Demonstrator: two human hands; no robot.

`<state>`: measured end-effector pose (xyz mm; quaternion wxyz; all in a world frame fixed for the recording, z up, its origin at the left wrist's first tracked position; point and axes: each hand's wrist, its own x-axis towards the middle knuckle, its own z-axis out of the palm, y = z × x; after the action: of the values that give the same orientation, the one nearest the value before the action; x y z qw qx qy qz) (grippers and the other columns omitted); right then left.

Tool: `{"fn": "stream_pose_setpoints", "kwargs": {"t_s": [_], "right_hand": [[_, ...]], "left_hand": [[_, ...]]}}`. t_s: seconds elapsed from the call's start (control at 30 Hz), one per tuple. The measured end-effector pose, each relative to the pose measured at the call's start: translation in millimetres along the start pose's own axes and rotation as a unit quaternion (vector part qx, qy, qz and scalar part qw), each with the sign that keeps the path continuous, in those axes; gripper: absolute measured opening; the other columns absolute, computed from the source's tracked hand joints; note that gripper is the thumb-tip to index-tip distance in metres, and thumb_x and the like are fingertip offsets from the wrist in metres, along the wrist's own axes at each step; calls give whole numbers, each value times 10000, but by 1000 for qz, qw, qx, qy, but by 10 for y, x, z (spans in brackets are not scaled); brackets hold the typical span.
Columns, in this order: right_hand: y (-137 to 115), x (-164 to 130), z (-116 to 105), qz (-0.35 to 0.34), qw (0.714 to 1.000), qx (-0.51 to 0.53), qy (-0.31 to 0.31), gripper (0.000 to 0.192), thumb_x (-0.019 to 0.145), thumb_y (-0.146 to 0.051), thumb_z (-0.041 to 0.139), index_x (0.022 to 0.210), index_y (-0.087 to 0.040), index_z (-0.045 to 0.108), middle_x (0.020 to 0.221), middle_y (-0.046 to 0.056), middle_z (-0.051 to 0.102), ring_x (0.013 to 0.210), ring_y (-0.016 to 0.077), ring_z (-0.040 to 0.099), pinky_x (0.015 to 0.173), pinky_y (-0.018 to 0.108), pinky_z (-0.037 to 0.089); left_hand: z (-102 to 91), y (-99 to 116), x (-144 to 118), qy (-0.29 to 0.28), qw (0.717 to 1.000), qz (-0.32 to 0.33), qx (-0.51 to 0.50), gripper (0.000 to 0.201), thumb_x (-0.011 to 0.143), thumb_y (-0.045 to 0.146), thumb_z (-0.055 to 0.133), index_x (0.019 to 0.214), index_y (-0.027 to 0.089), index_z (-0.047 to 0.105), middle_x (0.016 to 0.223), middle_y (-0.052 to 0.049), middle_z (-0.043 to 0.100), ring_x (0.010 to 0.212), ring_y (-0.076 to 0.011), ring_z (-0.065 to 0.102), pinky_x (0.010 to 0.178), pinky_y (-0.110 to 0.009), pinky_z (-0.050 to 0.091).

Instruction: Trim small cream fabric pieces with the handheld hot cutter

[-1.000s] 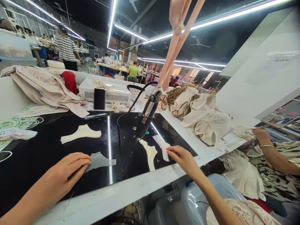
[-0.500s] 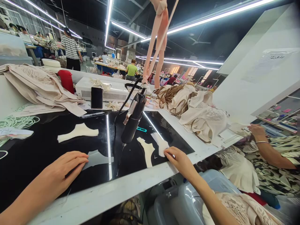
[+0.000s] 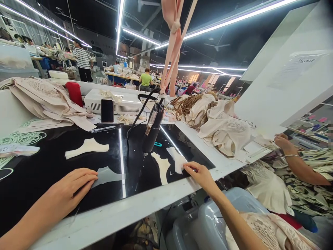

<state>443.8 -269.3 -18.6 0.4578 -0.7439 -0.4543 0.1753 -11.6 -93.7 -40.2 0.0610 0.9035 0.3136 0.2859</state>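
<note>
My left hand (image 3: 69, 189) is closed at the left end of a translucent, curved template-like piece (image 3: 110, 174) on the black tabletop (image 3: 101, 192). The fingertips and thumb meet at its edge. My right hand (image 3: 201, 175) pinches the lower right corner of several thin white fabric pieces (image 3: 176, 158), which lie slightly fanned. Just left of them lies a cream curved pad piece (image 3: 162, 166), and another cream pad piece (image 3: 87, 148) lies farther left. Between my hands hangs a black corded handheld tool (image 3: 152, 133), its thin tip pointing down and touched by neither hand.
Pink fabric straps (image 3: 173, 45) hold the tool from above. A phone (image 3: 107, 111) leans on a white box (image 3: 122, 104). Beige garments (image 3: 221, 128) are heaped at right, with more garments (image 3: 47, 97) at left. Another person's hand (image 3: 284, 144) works at far right.
The hanging tool has swung to the right and slightly up. The white pieces under my right hand look a little more fanned. My left hand has stayed in place.
</note>
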Motion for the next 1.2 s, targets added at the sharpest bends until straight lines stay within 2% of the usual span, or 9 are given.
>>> {"fn": "stream_pose_setpoints", "kwargs": {"t_s": [0.17, 0.43, 0.63, 0.77, 0.87, 0.93, 1.0, 1.1, 1.2], "right_hand": [[-20, 67, -50, 78, 982, 160, 54, 385, 718, -558, 760, 856, -199, 769, 738, 31, 655, 687, 169, 577, 557, 267, 435], [-158, 202, -131, 117, 919, 373, 57, 418, 580, -473, 914, 862, -208, 756, 961, 36, 731, 718, 112, 600, 526, 178, 499], [-343, 213, -215, 114, 889, 443, 29, 339, 624, -446, 910, 818, -233, 731, 998, 10, 732, 721, 100, 598, 534, 159, 516], [-594, 38, -132, 88, 892, 440, -56, 294, 696, -416, 888, 844, -203, 750, 969, 35, 714, 696, 102, 559, 489, 165, 459], [-811, -170, 20, 58, 904, 386, -172, 328, 800, -487, 805, 908, -179, 768, 742, 22, 640, 609, 93, 482, 501, 188, 425], [-952, -320, 154, 38, 902, 348, -252, 367, 836, -536, 755, 885, -173, 764, 681, 11, 596, 583, 87, 452, 524, 201, 413], [-1072, -459, 304, 19, 886, 332, -323, 386, 838, -560, 740, 846, -174, 754, 704, 15, 587, 603, 98, 466, 539, 217, 415], [-1171, -613, 526, -1, 845, 319, -429, 420, 800, -613, 747, 814, -193, 749, 674, 13, 559, 617, 133, 493, 531, 245, 422], [-1166, -687, 686, -4, 813, 323, -484, 412, 775, -646, 747, 795, -234, 745, 649, 17, 564, 614, 158, 513, 528, 263, 419]], "left_hand": [[-40, 19, -4, -14, 1000, -24, 10, 424, 973, 591, 451, 1081, 311, 750, 1192, 20, 730, 1099, -209, 696, 1064, -385, 542], [-80, -15, 13, 0, 999, -4, 43, 359, 980, 553, 476, 1081, 345, 750, 1178, 46, 740, 1066, -192, 718, 1036, -364, 569], [-134, 253, 93, 9, 998, 53, 37, 309, 983, 462, 522, 1087, 293, 759, 1160, -22, 754, 1029, -214, 735, 992, -313, 580], [-131, 689, 100, 12, 999, 49, -3, 219, 991, 331, 554, 1095, 289, 742, 1138, -4, 749, 1064, -174, 708, 1015, -271, 547], [-150, 1066, 103, 9, 998, 30, -57, 232, 1005, 243, 517, 1110, 271, 721, 1127, -10, 749, 1069, -154, 694, 1001, -260, 540], [-188, 1308, 105, 11, 995, -8, -103, 243, 1009, 240, 499, 1121, 261, 713, 1139, -19, 749, 1095, -163, 685, 1009, -273, 530], [-247, 1529, 108, 4, 985, -73, -154, 260, 1011, 280, 491, 1165, 268, 700, 1216, -27, 731, 1150, -184, 666, 1038, -299, 510], [-343, 1790, 117, -46, 955, -168, -241, 315, 1011, 397, 505, 1269, 301, 658, 1340, -21, 675, 1235, -214, 619, 1050, -316, 482], [-388, 1936, 123, -92, 917, -211, -326, 371, 986, 469, 540, 1293, 282, 632, 1269, -26, 700, 1167, -218, 629, 1019, -316, 463]]}}
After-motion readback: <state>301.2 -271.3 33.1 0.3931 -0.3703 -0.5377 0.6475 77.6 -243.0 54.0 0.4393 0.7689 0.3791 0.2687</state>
